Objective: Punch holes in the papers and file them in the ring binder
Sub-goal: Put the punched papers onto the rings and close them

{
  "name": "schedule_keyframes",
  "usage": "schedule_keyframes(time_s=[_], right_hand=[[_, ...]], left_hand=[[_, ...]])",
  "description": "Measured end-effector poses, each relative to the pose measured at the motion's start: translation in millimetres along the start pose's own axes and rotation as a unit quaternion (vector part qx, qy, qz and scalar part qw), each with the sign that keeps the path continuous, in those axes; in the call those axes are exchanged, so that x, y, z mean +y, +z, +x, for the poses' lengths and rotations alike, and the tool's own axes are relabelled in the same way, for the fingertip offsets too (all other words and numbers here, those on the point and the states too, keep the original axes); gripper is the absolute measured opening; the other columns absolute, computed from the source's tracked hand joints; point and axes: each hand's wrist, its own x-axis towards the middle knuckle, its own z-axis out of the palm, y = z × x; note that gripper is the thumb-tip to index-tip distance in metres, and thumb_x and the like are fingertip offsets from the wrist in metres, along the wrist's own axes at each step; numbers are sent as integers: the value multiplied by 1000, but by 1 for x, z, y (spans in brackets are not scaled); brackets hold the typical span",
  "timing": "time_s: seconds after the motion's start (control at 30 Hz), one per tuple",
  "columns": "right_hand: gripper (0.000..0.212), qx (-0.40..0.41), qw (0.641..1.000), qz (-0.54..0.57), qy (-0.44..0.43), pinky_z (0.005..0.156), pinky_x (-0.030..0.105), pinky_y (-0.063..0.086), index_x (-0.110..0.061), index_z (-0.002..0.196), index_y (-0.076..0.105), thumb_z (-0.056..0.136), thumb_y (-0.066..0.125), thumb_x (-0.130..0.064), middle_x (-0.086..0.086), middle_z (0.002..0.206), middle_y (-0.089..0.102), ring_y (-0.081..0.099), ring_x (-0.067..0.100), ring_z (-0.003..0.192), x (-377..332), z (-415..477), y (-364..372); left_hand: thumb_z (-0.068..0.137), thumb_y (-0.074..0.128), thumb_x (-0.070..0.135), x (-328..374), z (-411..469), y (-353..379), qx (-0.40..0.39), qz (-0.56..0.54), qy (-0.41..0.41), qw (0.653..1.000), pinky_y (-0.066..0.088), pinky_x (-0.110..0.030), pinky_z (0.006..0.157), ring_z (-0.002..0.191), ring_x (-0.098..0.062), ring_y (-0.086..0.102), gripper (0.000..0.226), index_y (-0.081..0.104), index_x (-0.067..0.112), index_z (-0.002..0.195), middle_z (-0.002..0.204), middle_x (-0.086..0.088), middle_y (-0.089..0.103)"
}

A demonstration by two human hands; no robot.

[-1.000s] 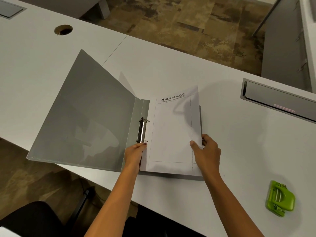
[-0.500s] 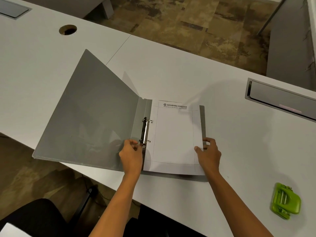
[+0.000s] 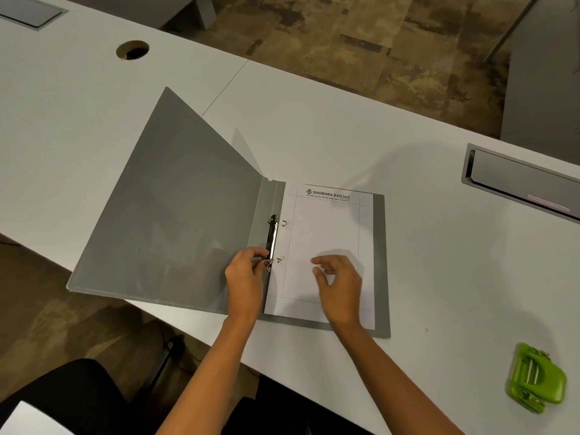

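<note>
A grey ring binder lies open on the white desk, its front cover raised to the left. White letterhead paper lies flat on the right half, threaded on the two metal rings. My left hand pinches the lower end of the ring mechanism by the spine. My right hand hovers over the lower middle of the paper with fingers spread, holding nothing. A green hole punch sits on the desk at the lower right, apart from both hands.
The white desk has a round cable hole at the back left and a grey recessed cable tray at the right. The desk's near edge runs diagonally below the binder; a dark chair seat is at lower left.
The paper has settled flat onto the rings. My right hand has left the paper's right edge and moved over the sheet's middle. My left hand stays at the ring mechanism.
</note>
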Motion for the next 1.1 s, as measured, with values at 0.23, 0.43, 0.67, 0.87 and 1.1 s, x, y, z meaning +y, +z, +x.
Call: schedule_keyframes(time_s=[0.23,0.43,0.67,0.87,1.1], right_hand=[[25,-58,998,19,2,71,-8,37,-14,108,65,83,67,-9,0,109,60,56,6,88,-9,-2,48],[12,-41,999,29,-19,78,11,51,-12,95,68,83,68,-11,4,97,68,62,9,84,0,7,61],[11,-37,997,74,7,71,6,48,-10,88,71,77,74,-9,1,88,70,63,3,76,8,13,65],[11,-12,992,118,40,70,10,50,-6,80,73,72,75,0,1,83,66,63,4,74,7,14,70],[12,50,979,179,83,65,6,48,4,74,68,72,66,15,-1,78,59,60,-2,68,0,10,83]], left_hand=[[84,62,2,-15,8,0,-33,16,62,997,58,-36,81,85,-23,67,20,66,1,103,98,-15,68],[84,64,5,-21,12,0,-27,17,78,996,57,-29,78,80,-18,67,12,68,1,95,90,-12,70],[85,62,0,-28,14,2,-26,-44,25,998,56,-21,77,78,-11,67,13,70,10,90,85,-4,70],[83,62,-3,-30,19,2,-28,-88,-24,995,55,-19,71,72,-11,68,21,70,17,80,76,-1,71],[84,61,-5,-29,24,5,-31,-133,-67,988,55,-22,71,67,-7,65,26,69,19,75,72,2,69]])
